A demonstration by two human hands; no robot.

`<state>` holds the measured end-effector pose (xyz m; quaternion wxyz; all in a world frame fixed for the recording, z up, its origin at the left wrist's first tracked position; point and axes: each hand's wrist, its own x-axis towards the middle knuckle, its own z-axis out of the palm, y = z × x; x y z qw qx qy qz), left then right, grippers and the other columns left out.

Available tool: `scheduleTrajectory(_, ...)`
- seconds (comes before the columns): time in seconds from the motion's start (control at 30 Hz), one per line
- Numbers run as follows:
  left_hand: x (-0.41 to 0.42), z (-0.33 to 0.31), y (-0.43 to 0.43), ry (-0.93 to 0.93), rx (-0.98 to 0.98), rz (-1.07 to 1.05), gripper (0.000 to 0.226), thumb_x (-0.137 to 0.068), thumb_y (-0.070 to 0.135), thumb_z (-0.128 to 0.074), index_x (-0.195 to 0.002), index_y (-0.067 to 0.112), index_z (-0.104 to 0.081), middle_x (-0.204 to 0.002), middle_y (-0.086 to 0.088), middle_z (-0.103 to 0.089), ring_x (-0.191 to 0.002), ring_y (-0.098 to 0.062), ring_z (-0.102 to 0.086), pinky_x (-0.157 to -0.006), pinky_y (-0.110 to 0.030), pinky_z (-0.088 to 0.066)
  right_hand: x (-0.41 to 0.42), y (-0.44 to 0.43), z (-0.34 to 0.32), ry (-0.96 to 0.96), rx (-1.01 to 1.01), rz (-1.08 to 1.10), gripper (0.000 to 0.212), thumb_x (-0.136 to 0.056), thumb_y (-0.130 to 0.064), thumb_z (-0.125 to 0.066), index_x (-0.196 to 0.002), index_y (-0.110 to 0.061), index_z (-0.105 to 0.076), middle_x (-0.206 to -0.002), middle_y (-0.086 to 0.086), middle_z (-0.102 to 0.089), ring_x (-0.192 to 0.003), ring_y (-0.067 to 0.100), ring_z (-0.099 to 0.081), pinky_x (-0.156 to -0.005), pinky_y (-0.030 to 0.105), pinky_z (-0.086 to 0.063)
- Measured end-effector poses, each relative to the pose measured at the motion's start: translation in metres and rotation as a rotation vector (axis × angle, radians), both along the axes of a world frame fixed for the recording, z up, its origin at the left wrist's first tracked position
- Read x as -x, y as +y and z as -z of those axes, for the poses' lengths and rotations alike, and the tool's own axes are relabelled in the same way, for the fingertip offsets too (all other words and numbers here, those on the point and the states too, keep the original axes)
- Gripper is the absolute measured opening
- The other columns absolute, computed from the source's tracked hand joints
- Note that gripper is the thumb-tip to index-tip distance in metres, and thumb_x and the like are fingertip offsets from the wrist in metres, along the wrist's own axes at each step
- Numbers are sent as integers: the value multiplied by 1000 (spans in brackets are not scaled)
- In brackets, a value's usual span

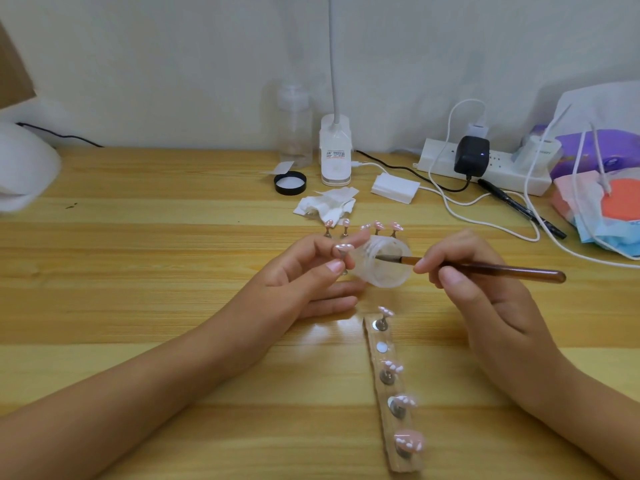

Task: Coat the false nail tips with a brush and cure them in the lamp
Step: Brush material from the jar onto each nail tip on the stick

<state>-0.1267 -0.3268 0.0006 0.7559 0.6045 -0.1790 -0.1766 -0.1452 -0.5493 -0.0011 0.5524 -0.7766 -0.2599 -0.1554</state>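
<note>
A glossy pink false nail tip (343, 247) on a small metal stand is pinched in the left grip (304, 275). The brown wooden-handled brush (485, 270) lies near level in the right grip (485, 299), with its dark bristles inside a clear plastic jar (384, 271). Four more pink tips (408, 439) stand on a wooden strip (398, 464).

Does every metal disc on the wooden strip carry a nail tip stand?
No: the second disc from the far end of the wooden strip lies bare, while the other four hold stands.

- We see a clear pump bottle (294, 126) at the back of the bench (138, 254), with a black lid (290, 182) in front of it.
- Beside these we find a white clip light (335, 150), crumpled wipes (327, 204) and stacked white pads (394, 188).
- To the right we note a power strip (436, 157) carrying a black adapter (471, 154), with a black pen (519, 207) near it.
</note>
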Motion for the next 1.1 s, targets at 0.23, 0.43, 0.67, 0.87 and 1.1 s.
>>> scheduleTrajectory(0.23,1,-1,-1,-7,-18,1,17,-93,20,-50,-84,27,-63,-137,15,-56,-114,-24,-64,-89,-26,-53,-1,2,2,0,145,56,20,-95,-27,-39,-98,-24,-59,-95,-1,-54,-90,20,-52,-84,32,-40)
scheduleTrajectory(0.43,0,-1,0,-6,-20,-16,17,-93,21,-50,-85,26,-63,-137,14,-56,-113,-24,-64,-92,-29,-53,-1,3,2,11,180,43,21,-93,-28,-39,-94,-24,-59,-91,-5,-53,-88,19,-51,-81,32,-39)
scheduleTrajectory(0.67,-1,0,-1,7,-9,-30,16,-92,22,-51,-83,27,-63,-136,14,-56,-112,-26,-65,-90,-29,-53,-2,0,0,68,25,28,19,-89,-26,-40,-87,-21,-59,-87,0,-53,-86,16,-50,-83,27,-38)
scheduleTrajectory(0.87,-3,1,-1,58,25,-78,17,-89,24,-54,-77,27,-65,-134,15,-58,-108,-28,-67,-88,-32,-55,-4,-5,-4,54,-165,58,17,-83,-21,-39,-77,-26,-54,-80,-12,-49,-79,7,-45,-75,17,-37)
scheduleTrajectory(1.1,-3,0,-1,79,39,-98,17,-88,23,-55,-74,27,-65,-134,14,-58,-106,-30,-68,-86,-34,-56,-4,-7,-4,15,-198,46,17,-80,-19,-35,-72,-26,-48,-76,-12,-46,-76,12,-40,-73,22,-34)
